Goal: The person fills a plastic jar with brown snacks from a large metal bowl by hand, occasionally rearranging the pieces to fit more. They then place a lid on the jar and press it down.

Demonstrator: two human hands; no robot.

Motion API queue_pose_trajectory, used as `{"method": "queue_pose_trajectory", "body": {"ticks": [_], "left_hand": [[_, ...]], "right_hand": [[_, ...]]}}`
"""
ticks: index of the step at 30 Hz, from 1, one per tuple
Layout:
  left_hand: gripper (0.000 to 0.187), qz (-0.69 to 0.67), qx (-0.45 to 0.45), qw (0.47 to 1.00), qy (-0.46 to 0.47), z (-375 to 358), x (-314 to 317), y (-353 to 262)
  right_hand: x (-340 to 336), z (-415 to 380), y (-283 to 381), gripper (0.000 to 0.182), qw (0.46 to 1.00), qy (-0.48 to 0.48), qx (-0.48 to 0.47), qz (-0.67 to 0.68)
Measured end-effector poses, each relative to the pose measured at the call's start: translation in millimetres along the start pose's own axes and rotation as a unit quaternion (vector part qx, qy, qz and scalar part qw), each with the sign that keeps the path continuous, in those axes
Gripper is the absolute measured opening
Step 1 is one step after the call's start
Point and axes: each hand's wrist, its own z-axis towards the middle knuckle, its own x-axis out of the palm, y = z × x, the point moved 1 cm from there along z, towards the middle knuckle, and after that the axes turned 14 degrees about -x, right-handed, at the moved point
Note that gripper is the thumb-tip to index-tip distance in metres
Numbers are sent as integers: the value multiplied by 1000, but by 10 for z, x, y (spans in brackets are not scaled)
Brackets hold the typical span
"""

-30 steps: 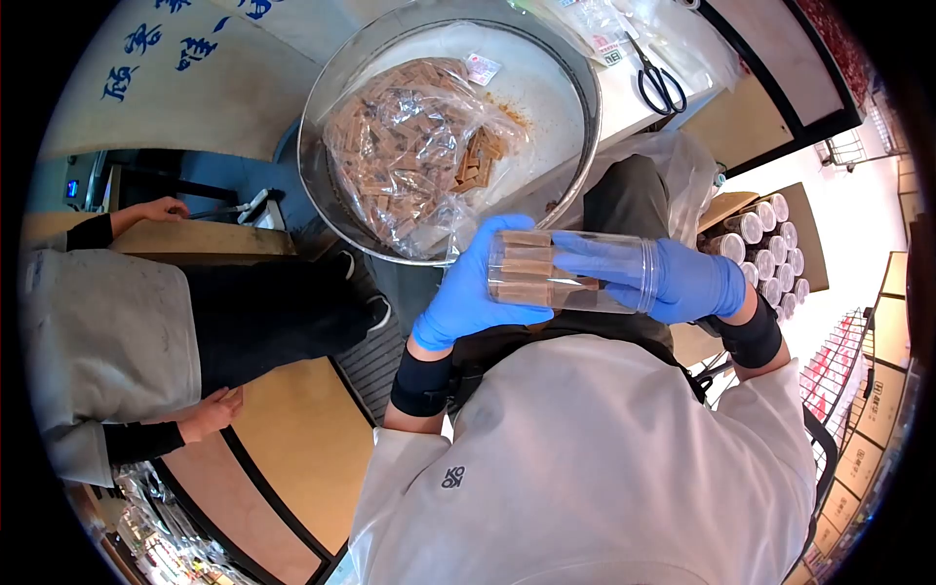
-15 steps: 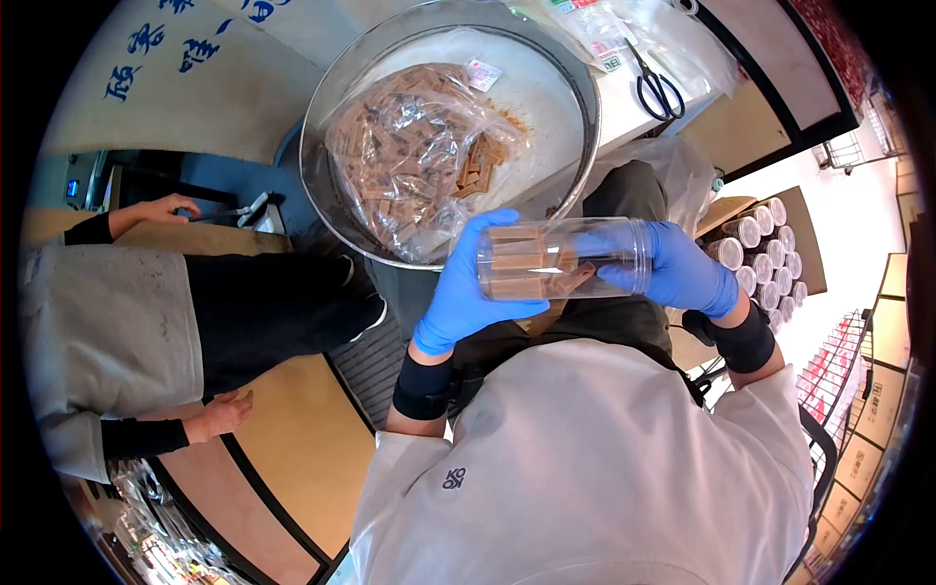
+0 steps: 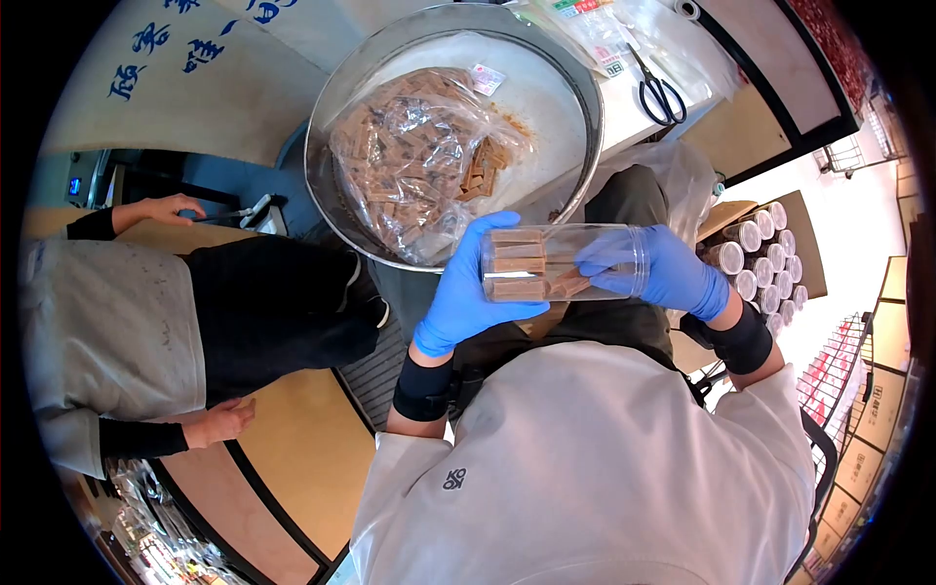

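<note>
A clear plastic jar (image 3: 561, 237) lies on its side above my lap, its mouth toward the right. My left hand (image 3: 456, 300), in a blue glove, is wrapped round the base end. Stacked brown flat pieces (image 3: 518, 265) fill that end in rows. The gloved right hand (image 3: 680, 270) reaches through the mouth, its fingers against a loose brown piece (image 3: 568, 284) lying aslant beside the stack. Just beyond the jar, a plastic bag of brown pieces (image 3: 405, 146) rests in a large round metal pan (image 3: 597, 146), with some pieces spilling from its opening.
Black scissors (image 3: 663, 100) and plastic packaging (image 3: 585, 29) lie on the white surface at upper right. Several filled jars (image 3: 751, 234) stand in a carton (image 3: 807, 234) at right. Another person (image 3: 117, 331) is at left, one hand (image 3: 175, 209) near a grey tool.
My right fingers have shifted inside the jar, and the loose brown piece has moved lower and closer to the stack. My left hand keeps its hold.
</note>
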Motion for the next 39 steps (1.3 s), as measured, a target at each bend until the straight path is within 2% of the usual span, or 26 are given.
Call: {"method": "queue_pose_trajectory", "body": {"ticks": [2, 6, 8, 9, 12, 14, 18, 24, 26, 27, 29, 30, 32, 33, 35, 36, 38, 39], "left_hand": [[97, -9, -8, 1000, 2, -9, 5, -18], [97, -12, -4, 1000, 11, -18, -2, -27], [97, 17, 10, 1000, 14, -16, -19, -5], [97, 17, 11, 1000, 15, -18, -21, -10], [97, 15, 13, 1000, 0, -34, -27, -36], [97, 11, 13, 1000, -14, -43, -36, -49], [97, 11, 18, 1000, -10, -28, -46, -3], [98, 21, 18, 1000, -10, -57, -122, 7], [98, 29, 70, 996, -39, -69, -158, 4], [98, 28, 71, 996, -39, -78, -148, 0], [98, -20, 53, 997, -56, -106, -123, -13], [98, -20, 55, 997, -57, -98, -128, 7], [98, 41, 107, 989, -90, -86, -133, 58], [98, 41, 107, 989, -89, -88, -122, 50], [92, 25, 107, 990, -86, -105, -102, 18], [92, 25, 108, 990, -87, -110, -102, 9], [92, 15, 105, 990, -92, -114, -102, -5], [92, 15, 106, 990, -92, -94, -109, 24]], "right_hand": [[-9, -9, 44, 27, 993, -10, 104, 56], [-1, 60, 94, 27, 995, -27, 72, 62], [-32, 124, 164, 25, 989, 26, 132, 64], [-16, 107, 135, 25, 989, 26, 132, 63], [50, 50, 43, 27, 993, -25, 89, 66], [87, 27, 55, 31, 977, -90, 168, 96], [52, 90, 116, 36, 973, -82, 185, 109], [11, 51, 103, 32, 979, -93, 111, 142], [3, 8, 109, 29, 955, -123, 191, 191], [-29, 38, 170, 29, 955, -122, 191, 190], [-106, 124, 314, 38, 932, -74, 272, 228], [-100, 118, 316, 38, 933, -73, 271, 227], [-89, 72, 325, 63, 921, -66, 234, 305], [-116, 55, 321, 63, 921, -67, 234, 304], [-171, 31, 291, 75, 916, -27, 299, 266], [-171, 33, 275, 75, 916, -26, 298, 265], [-178, 35, 242, 80, 918, -107, 279, 261], [-180, 60, 273, 80, 919, -107, 278, 260]]}}
